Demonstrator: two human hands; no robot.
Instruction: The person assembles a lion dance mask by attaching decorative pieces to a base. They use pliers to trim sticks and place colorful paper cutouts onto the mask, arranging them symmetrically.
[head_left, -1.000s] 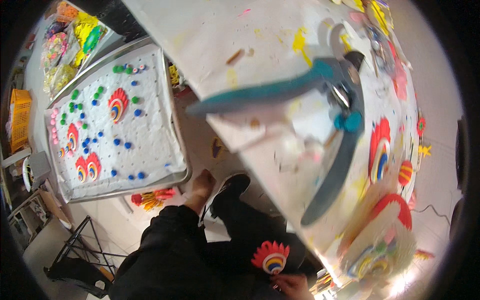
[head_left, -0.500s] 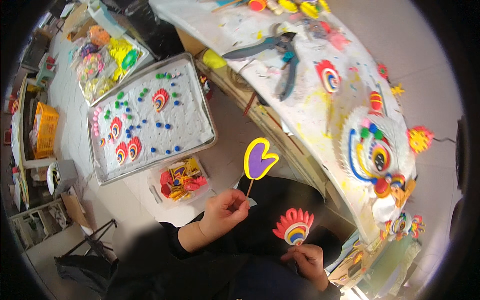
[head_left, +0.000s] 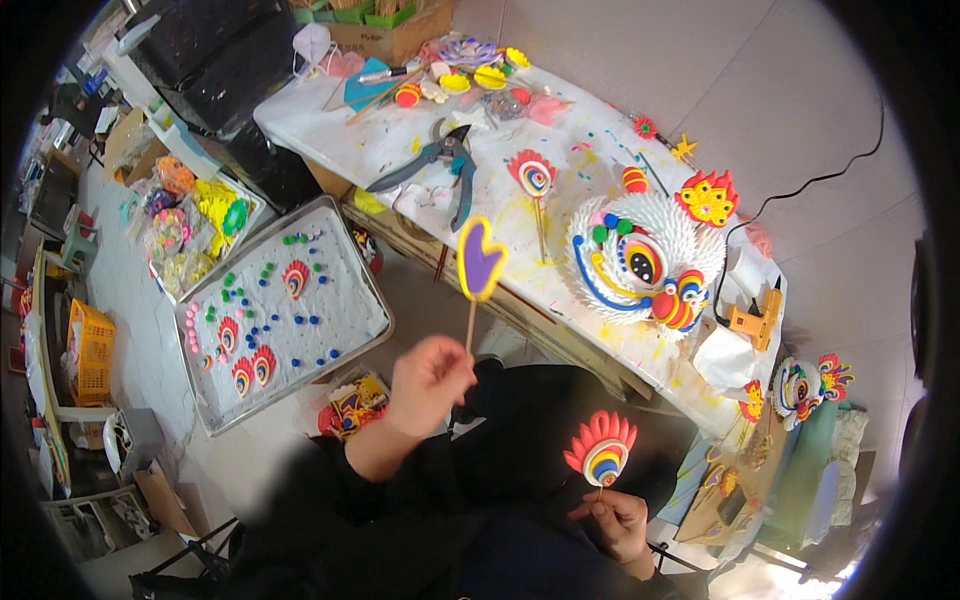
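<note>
Pinched in my left hand [head_left: 430,385] is the thin stick of a heart-shaped piece [head_left: 483,262], purple with a yellow rim, held upright beside the table's near edge. My right hand [head_left: 618,522] is closed on the stick of a second piece [head_left: 602,450], a red fringed eye with blue, yellow and white bands, above my dark-clothed lap. On the table stands a white lion head [head_left: 640,265] with a large eye, coloured balls and a flame-like crest. Another red eye piece on a stick [head_left: 533,180] lies left of it.
Grey-handled pruning shears [head_left: 435,165] lie on the white-covered table [head_left: 330,125]. An orange glue gun [head_left: 757,318] rests at its right end. A metal tray [head_left: 385,335] with small balls and eye pieces stands at left, with a box of coloured parts [head_left: 352,400] in front.
My left hand has lifted the purple heart piece up and a little left, toward the table. My right hand stays nearly in place. The view has shifted, showing more of the table.
</note>
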